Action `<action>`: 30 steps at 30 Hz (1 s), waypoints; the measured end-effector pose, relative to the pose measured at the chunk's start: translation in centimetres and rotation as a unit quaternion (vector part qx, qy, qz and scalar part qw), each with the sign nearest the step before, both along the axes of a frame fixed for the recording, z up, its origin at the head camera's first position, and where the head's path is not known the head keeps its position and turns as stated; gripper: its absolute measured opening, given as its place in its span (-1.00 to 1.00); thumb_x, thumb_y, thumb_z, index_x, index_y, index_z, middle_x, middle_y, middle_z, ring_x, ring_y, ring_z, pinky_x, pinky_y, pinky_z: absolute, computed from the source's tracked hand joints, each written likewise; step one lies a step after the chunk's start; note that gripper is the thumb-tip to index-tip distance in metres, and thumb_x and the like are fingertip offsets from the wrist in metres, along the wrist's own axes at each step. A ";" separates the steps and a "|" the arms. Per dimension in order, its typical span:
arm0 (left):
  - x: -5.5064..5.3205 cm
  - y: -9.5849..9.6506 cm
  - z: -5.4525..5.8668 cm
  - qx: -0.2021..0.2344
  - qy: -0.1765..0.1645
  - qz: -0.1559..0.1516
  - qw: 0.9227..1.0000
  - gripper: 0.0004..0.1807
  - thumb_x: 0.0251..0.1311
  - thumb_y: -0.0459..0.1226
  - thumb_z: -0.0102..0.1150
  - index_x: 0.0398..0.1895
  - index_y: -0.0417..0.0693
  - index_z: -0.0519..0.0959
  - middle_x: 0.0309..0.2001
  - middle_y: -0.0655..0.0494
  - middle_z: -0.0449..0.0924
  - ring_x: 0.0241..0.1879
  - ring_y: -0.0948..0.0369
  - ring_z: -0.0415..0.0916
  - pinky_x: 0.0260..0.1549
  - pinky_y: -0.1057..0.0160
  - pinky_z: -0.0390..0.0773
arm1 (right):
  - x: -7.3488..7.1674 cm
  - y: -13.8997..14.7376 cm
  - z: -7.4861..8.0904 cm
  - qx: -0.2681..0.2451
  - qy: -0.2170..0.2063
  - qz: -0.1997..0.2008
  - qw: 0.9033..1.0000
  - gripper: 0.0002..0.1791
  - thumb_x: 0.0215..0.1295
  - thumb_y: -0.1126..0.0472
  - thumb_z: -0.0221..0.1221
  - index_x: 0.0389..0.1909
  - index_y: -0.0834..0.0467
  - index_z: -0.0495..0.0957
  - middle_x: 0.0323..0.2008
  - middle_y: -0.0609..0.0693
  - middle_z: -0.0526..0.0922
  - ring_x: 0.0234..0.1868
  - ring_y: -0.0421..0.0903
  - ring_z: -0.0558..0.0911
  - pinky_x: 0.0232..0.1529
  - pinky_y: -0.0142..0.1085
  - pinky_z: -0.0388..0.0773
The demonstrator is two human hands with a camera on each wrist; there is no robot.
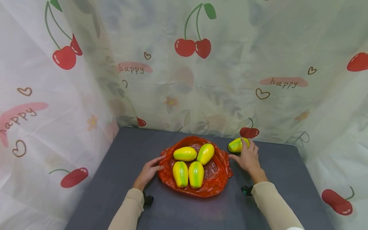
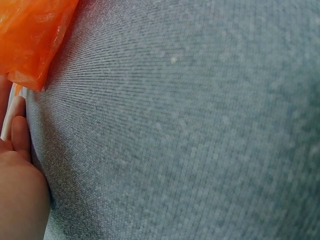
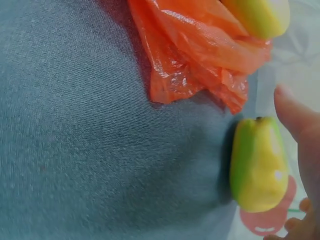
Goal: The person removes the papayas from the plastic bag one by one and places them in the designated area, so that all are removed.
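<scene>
A red plastic bag (image 1: 212, 188) lies spread open on the table, with several yellow-green papayas (image 1: 185, 154) inside it. At the bag's left rim is my left hand (image 1: 148, 172), its fingers extended and touching the plastic. In the left wrist view that hand's fingers (image 2: 20, 131) lie low beside the bag's orange-looking edge (image 2: 30, 45). Another papaya (image 1: 235, 145) rests on the table beyond the bag's right side. My right hand (image 1: 249, 156) reaches over this papaya's right end, thumb spread away. The right wrist view shows the loose papaya (image 3: 257, 167) with the thumb (image 3: 295, 112) apart from it.
The dark grey table (image 1: 129, 140) carries the bag. A pale curtain (image 1: 224, 95) printed with cherries and hearts hangs behind its back edge and along both sides. Dark wrist cameras (image 1: 247, 190) sit at the cuffs of the beige sleeves (image 1: 276, 201).
</scene>
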State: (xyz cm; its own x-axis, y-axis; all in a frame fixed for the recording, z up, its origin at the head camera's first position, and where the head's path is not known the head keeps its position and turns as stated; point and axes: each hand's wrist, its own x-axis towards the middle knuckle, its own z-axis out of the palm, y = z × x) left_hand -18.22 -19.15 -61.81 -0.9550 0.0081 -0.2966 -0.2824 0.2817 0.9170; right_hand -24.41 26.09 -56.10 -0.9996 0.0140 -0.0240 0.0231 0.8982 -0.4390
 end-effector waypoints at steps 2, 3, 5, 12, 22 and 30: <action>0.0 0.0 0.0 0.001 -0.001 -0.001 1.000 -0.47 0.31 -0.16 0.22 0.35 0.40 0.53 0.53 0.03 0.32 0.57 -0.08 0.16 0.54 -0.29 0.06 | 0.1 -0.1 0.2 0.012 0.001 0.012 1.000 0.16 0.22 -0.20 0.36 0.61 0.21 -0.09 0.55 0.47 -0.21 0.49 0.55 -0.09 0.44 0.48 -0.01; 0.0 0.0 -0.1 0.001 -0.001 -0.001 1.000 -0.47 0.31 -0.16 0.22 0.35 0.40 0.53 0.54 0.02 0.32 0.57 -0.08 0.16 0.54 -0.29 0.06 | 0.2 -0.1 0.2 0.022 0.002 0.018 1.000 0.15 0.24 -0.23 0.33 0.61 0.21 -0.09 0.55 0.47 -0.20 0.50 0.55 -0.10 0.45 0.48 -0.05; 0.1 0.0 -0.1 0.001 -0.001 -0.002 1.000 -0.47 0.31 -0.17 0.22 0.35 0.39 0.53 0.53 0.02 0.32 0.57 -0.08 0.16 0.54 -0.29 0.06 | 0.2 -0.2 0.4 0.037 0.007 0.030 0.999 0.14 0.25 -0.27 0.29 0.61 0.20 -0.08 0.56 0.46 -0.20 0.51 0.55 -0.12 0.47 0.49 -0.11; 0.0 0.0 -0.1 0.001 0.003 -0.004 1.000 -0.47 0.31 -0.17 0.21 0.35 0.39 0.53 0.53 0.04 0.32 0.58 -0.07 0.15 0.55 -0.28 0.04 | 0.5 -0.8 1.1 0.081 0.012 0.073 0.994 0.22 0.19 -0.44 0.21 0.64 0.12 -0.11 0.61 0.38 -0.25 0.58 0.51 -0.22 0.45 0.53 -0.27; -0.2 -0.1 0.1 -0.007 0.004 -0.006 1.000 -0.47 0.31 -0.16 0.21 0.36 0.41 0.52 0.54 0.04 0.30 0.58 -0.07 0.13 0.55 -0.28 0.04 | 1.0 -2.8 2.5 0.122 0.036 0.135 0.983 0.20 0.19 -0.48 0.18 0.66 0.03 -0.11 0.63 0.33 -0.23 0.61 0.46 -0.26 0.45 0.54 -0.23; -0.1 0.0 0.2 -0.009 -0.006 -0.006 1.000 -0.47 0.31 -0.15 0.22 0.35 0.41 0.53 0.55 0.04 0.30 0.58 -0.08 0.13 0.54 -0.31 0.02 | 1.0 -4.3 3.2 0.133 0.039 0.178 0.974 0.23 0.14 -0.41 0.30 0.65 0.04 -0.09 0.63 0.35 -0.18 0.60 0.48 -0.16 0.43 0.55 -0.16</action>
